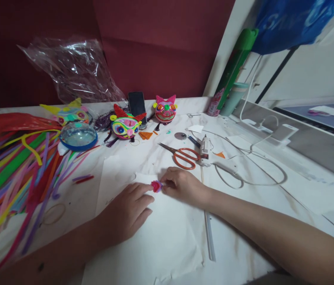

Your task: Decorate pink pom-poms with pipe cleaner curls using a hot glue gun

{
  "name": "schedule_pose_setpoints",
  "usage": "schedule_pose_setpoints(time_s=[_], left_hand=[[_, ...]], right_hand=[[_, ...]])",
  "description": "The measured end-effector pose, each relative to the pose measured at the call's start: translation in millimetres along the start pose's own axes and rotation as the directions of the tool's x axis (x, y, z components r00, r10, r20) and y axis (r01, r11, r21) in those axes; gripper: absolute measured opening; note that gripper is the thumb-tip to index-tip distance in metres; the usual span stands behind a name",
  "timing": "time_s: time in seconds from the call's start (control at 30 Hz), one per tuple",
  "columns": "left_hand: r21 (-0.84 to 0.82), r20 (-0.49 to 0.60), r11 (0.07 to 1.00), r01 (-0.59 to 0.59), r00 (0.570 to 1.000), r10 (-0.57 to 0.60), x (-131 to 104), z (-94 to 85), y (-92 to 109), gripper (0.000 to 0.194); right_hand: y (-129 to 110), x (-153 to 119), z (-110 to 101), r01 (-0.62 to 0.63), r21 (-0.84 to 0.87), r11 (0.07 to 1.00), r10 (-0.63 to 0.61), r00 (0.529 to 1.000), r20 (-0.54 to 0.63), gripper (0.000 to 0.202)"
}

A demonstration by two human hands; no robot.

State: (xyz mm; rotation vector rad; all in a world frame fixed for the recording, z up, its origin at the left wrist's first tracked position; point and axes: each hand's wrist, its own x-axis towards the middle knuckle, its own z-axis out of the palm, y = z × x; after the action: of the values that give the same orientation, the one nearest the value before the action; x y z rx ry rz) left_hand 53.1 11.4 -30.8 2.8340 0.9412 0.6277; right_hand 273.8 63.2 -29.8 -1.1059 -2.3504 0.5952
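Note:
On a white paper sheet (167, 233) lies a small curled piece (156, 186), pink-red inside with a purple edge, like a rolled bit of fuzzy stem. My right hand (183, 186) pinches its right edge between thumb and fingertips. From the other side my left hand (128, 208) touches its left edge with one fingertip. The other visible left fingers are spread apart above the paper. Just beyond my right hand are orange-handled scissors (184, 157), with a white glue gun (205, 146) beside them.
Three colourful lion-head figures (125, 126) stand along the back, near a phone (137, 107). A round clear dish with a blue rim (78, 136) and many fuzzy stems (15, 170) lie left. White cables (261, 182) loop at right; a metal ruler-like strip (210, 237) lies in front.

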Motion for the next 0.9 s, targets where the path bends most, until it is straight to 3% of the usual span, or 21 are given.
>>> schedule_pose_setpoints(time_s=[0.13,0.37,0.47,0.53,0.6,0.67,0.73,0.9], left_hand=[[-0.005,-0.015,1.0,0.008,1.0,-0.008,-1.3,1.2,-0.6,0.016],[-0.019,-0.019,1.0,0.011,1.0,-0.012,-0.6,1.8,-2.0,0.015],[-0.019,-0.025,1.0,0.004,1.0,-0.004,-2.4,2.4,-3.8,0.016],[-0.02,-0.034,1.0,-0.006,0.999,0.006,-4.0,2.9,-4.9,0.016],[-0.015,-0.047,1.0,-0.009,0.999,0.008,-5.1,3.3,-5.5,0.018],[-0.004,-0.064,1.0,-0.004,0.998,0.004,-5.2,3.5,-6.0,0.02],[0.004,-0.084,1.0,-0.004,0.996,0.004,-4.5,3.5,-6.5,0.02],[0.028,-0.09,0.999,-0.017,0.996,0.02,-2.8,3.3,-7.1,0.019]], right_hand=[[3.8,1.5,-2.9,0.011,0.081,0.997,-0.016,0.998,0.058,0.018],[6.0,1.9,-19.5,-0.085,0.18,0.98,0.065,0.991,0.113,0.019],[12.1,2.9,-36.6,-0.111,0.178,0.978,0.106,0.994,0.036,0.017],[14.4,3.7,-44.7,-0.072,0.127,0.989,0.081,0.995,-0.064,0.015],[12.2,4.0,-46.2,0.049,0.06,0.997,-0.044,0.995,-0.085,0.016],[6.6,3.9,-41.0,0.233,-0.007,0.973,-0.233,0.973,0.01,0.019],[1.0,3.3,-32.8,0.345,-0.079,0.935,-0.334,0.934,0.127,0.017],[-4.9,-8.1,-18.9,0.289,-0.289,0.913,-0.245,0.953,0.18,0.01]])
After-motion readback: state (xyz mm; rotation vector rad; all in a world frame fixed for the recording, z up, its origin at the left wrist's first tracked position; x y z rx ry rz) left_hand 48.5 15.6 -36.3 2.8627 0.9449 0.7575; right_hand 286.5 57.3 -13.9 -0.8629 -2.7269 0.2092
